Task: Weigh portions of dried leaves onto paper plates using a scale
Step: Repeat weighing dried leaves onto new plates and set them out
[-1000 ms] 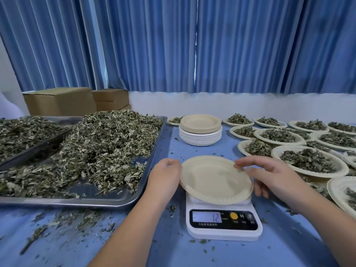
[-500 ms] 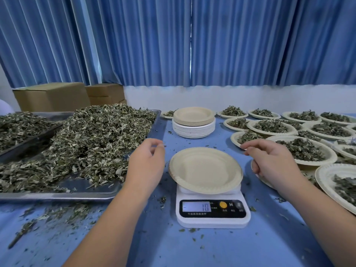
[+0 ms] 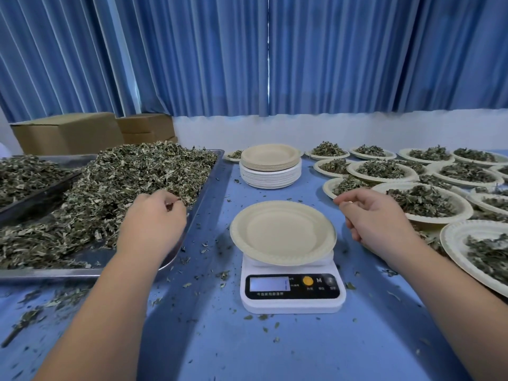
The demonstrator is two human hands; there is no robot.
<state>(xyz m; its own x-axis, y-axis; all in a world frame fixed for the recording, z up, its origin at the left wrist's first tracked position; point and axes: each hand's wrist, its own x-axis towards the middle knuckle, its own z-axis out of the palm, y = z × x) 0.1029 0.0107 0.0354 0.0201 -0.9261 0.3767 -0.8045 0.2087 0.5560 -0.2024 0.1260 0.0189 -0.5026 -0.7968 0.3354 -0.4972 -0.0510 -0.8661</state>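
Observation:
An empty tan paper plate (image 3: pixel 283 232) sits on the white digital scale (image 3: pixel 292 291) in the middle of the blue table. My left hand (image 3: pixel 152 221) hovers over the right edge of the metal tray (image 3: pixel 189 229). Its loosely curled fingertips reach the edge of the heap of dried leaves (image 3: pixel 115 188) and I see no leaves held. My right hand (image 3: pixel 373 218) floats to the right of the plate with fingers loosely curled and nothing in them. The scale's display is lit but unreadable.
A stack of unused paper plates (image 3: pixel 270 167) stands behind the scale. Several plates filled with leaves (image 3: pixel 423 202) cover the table's right side. A second tray of leaves (image 3: pixel 24 174) and cardboard boxes (image 3: pixel 68 133) sit at the far left. Leaf crumbs lie scattered around the scale.
Both hands have let go of the plate, which stays on the scale. My left hand moved left to the leaf tray, and my right hand drew away to the right.

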